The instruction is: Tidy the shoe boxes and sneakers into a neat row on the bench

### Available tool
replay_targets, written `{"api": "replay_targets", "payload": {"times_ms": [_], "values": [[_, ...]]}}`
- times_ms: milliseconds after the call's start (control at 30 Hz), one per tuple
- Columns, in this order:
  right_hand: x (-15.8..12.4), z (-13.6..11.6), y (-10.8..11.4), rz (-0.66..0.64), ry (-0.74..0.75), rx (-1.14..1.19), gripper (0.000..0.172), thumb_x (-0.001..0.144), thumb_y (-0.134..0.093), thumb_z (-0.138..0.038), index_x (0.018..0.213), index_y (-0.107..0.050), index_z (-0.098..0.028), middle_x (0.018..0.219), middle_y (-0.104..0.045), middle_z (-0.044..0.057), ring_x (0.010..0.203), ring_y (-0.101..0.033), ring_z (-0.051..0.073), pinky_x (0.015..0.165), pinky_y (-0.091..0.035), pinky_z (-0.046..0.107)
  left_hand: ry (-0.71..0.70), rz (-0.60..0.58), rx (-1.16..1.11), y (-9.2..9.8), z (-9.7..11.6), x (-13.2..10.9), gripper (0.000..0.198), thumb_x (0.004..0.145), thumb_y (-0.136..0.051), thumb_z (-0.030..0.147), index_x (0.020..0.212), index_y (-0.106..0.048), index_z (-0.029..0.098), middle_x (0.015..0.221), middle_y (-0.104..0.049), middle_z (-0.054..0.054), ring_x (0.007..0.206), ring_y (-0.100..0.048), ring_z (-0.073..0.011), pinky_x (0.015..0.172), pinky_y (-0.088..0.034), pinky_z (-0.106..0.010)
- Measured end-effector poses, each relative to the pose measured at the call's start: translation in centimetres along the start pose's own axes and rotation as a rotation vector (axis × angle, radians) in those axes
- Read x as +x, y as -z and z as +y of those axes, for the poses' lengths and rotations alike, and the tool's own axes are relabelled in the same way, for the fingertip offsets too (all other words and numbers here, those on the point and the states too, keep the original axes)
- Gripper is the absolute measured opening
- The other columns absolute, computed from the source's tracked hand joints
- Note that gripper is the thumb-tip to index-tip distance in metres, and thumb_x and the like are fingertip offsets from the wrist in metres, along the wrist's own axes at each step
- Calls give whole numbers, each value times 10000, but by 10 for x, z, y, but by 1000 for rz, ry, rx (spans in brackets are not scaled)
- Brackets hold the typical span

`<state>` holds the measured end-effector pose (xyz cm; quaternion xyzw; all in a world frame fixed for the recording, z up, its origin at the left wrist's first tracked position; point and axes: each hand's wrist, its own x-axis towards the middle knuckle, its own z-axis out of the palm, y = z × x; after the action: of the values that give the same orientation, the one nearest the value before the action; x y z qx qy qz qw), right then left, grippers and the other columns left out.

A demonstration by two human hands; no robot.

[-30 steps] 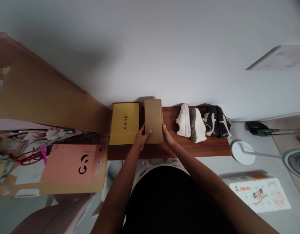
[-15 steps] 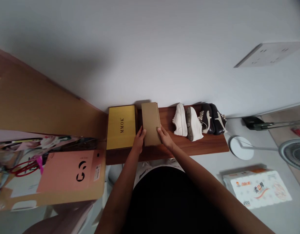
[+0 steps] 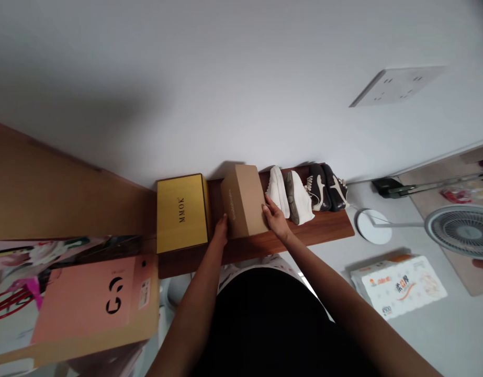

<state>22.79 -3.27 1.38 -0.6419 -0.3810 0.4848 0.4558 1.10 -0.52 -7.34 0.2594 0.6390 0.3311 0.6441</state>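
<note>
Grip closed, the left hand [image 3: 221, 229] and right hand [image 3: 277, 221] clasp opposite sides of the brown box [image 3: 252, 201], just right of the yellow box [image 3: 182, 213]; I'd press evenly, clear of the nearest white shoe [image 3: 279, 192] farther right.

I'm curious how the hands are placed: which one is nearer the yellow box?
Left. The left hand is just right of the yellow box, beside the brown box; the right hand is farther away, on the brown box's opposite side.
</note>
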Motion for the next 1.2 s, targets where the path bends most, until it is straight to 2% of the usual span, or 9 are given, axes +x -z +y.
{"api": "replay_targets", "payload": {"times_ms": [133, 267, 467, 700, 933, 1200], "values": [[3, 3, 11, 56, 65, -24, 696, 877, -584, -656, 1411, -609, -210, 1482, -579, 78, 1411, -504, 254, 1240, -309, 432, 28, -30, -92, -1, 7, -11, 607, 841, -649, 671, 1181, -705, 171, 1311, -694, -156, 1293, -614, -254, 1123, -454, -431], [8, 10, 20, 87, 2, -55, 688, 876, -577, -676, 1370, -644, -203, 1414, -637, 87, 1331, -582, 275, 1204, -366, 473, -51, 22, -74, 8, 27, -30, 622, 778, -748, 637, 1206, -702, 188, 1219, -742, -123, 1220, -660, -255, 1097, -488, -447], [21, 11, 18, -98, -127, 25, 658, 794, -723, -640, 1294, -700, -214, 1283, -722, 69, 1300, -602, 315, 1164, -428, 486, -199, 172, 10, 14, 48, -46, 604, 791, -783, 515, 1304, -679, 214, 1257, -731, -88, 1256, -636, -264, 1117, -472, -447], [39, 15, 3, -209, -165, 26, 592, 772, -741, -585, 1212, -709, -189, 1151, -766, 92, 1119, -697, 289, 1056, -507, 488, -233, 246, 71, 7, 50, -36, 539, 825, -769, 421, 1304, -684, 190, 1256, -730, -103, 1241, -646, -279, 1119, -463, -452], [53, 31, -3, -238, -195, 74, 627, 747, -735, -616, 1174, -691, -160, 1177, -750, 121, 1103, -691, 282, 1029, -512, 463, -227, 264, 75, 6, 43, -24, 556, 823, -770, 428, 1315, -671, 190, 1281, -715, -118, 1252, -641, -273, 1112, -462, -443], [65, 50, -6, -238, -212, 28, 628, 770, -707, -615, 1195, -682, -154, 1159, -753, 105, 1089, -688, 261, 997, -526, 425, -199, 289, 131, 5, 47, -20, 497, 860, -745, 368, 1313, -674, 176, 1259, -727, -112, 1220, -659, -256, 1097, -471, -395]]}}
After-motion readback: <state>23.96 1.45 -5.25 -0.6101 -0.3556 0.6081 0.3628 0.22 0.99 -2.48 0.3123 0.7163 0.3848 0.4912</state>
